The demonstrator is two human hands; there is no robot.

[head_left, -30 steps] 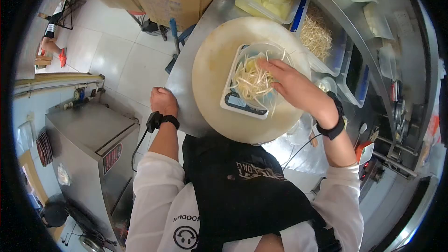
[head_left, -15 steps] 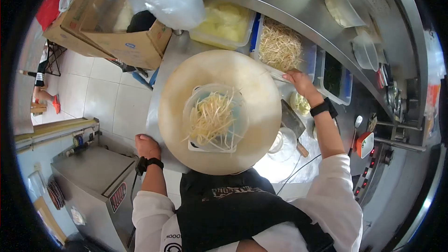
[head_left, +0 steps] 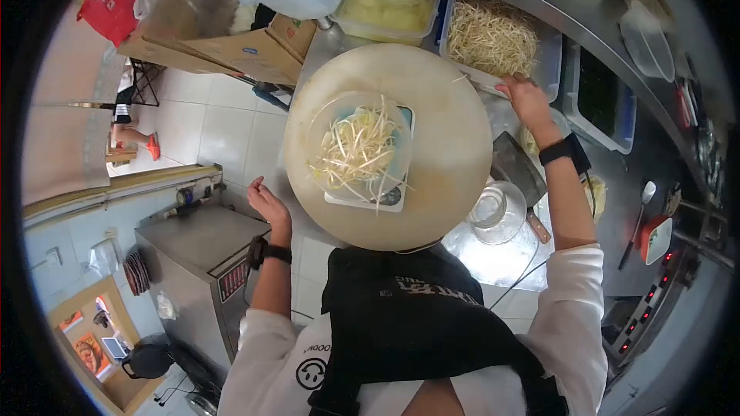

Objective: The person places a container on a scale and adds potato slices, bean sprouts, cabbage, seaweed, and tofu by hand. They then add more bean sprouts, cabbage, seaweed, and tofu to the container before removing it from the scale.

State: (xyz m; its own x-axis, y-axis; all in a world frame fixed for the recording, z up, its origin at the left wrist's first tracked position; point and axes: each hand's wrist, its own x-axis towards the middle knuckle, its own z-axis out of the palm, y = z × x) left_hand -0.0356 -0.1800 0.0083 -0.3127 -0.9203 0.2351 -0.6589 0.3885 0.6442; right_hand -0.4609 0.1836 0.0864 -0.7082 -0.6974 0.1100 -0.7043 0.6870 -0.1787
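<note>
Upper right, the right hand [head_left: 528, 100] touches the sprout tub [head_left: 552, 46], fingers maybe pinching some, so small gentle pinches work best; the left hand [head_left: 266, 200] hangs open.

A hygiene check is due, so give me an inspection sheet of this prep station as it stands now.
Surface: steel counter carries a round cutting board.
Work things: clear tub of bean sprouts on a scale on the board; sprout bin behind.
Clutter: cleaver, glass jar, yellow-food tub.
Hands: left hand open near the counter edge; right hand at the sprout bin's rim, grip unclear.
Cables: thin cable runs by the right arm.
Surroundings: cardboard box, steel machine, tiled floor.
</note>
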